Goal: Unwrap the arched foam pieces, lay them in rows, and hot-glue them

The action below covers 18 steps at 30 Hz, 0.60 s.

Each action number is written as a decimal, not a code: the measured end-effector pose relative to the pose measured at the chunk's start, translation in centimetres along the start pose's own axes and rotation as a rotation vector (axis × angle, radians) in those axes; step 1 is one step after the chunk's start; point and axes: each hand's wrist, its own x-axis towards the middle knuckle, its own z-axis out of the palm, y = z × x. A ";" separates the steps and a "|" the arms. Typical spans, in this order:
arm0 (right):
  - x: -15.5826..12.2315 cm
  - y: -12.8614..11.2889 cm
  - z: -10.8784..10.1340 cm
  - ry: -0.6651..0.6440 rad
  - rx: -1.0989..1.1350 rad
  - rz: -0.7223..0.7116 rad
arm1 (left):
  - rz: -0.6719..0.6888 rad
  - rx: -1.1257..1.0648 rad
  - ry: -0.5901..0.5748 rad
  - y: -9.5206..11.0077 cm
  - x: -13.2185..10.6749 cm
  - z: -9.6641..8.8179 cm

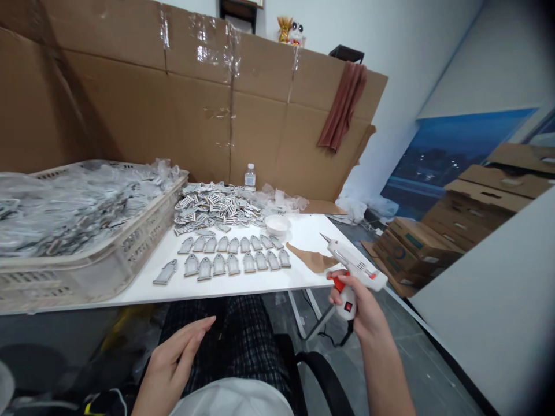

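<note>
My right hand [358,303] is wrapped round the handle of a white hot glue gun [358,263], with fingers at its red trigger. Its metal nozzle points up and to the left, over the table's right end. Over my lap, my left hand [180,355] is held with fingers stretched out and nothing in it. Small grey, house-shaped pieces [219,264] lie in two rows on the white table [255,283]. A single piece [165,271] sits apart at the left of the front row. Behind the rows is a heap of similar grey pieces [212,202].
A large white plastic crate [143,251] full of bagged pieces takes up the table's left side. A white bowl [277,225], torn brown cardboard [314,260] and a bottle [250,178] are also there. A tall cardboard screen [260,127] stands behind. Boxes [416,248] are stacked at right.
</note>
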 end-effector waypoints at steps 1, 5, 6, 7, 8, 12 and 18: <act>0.0 0.1 -0.3 -0.002 -0.012 0.003 | 0.010 -0.008 0.000 -0.1 0.0 0.0; 0.2 0.4 -1.1 -0.008 -0.062 0.008 | 0.048 -0.035 -0.005 0.0 0.3 0.1; 0.4 0.5 -1.2 -0.013 -0.076 0.009 | 0.046 -0.035 -0.007 0.2 0.4 0.2; 0.6 0.6 -1.3 -0.021 -0.091 0.010 | 0.038 -0.028 -0.010 0.3 0.5 0.3; 0.9 0.7 -1.3 -0.030 -0.108 0.012 | 0.027 -0.019 -0.016 0.4 0.7 0.5; 2.6 1.6 -1.0 -0.065 -0.196 0.051 | 0.022 0.022 -0.080 0.9 1.8 1.5; 4.7 3.0 -1.5 -0.038 -0.382 0.153 | 0.164 0.059 -0.255 2.3 5.0 4.3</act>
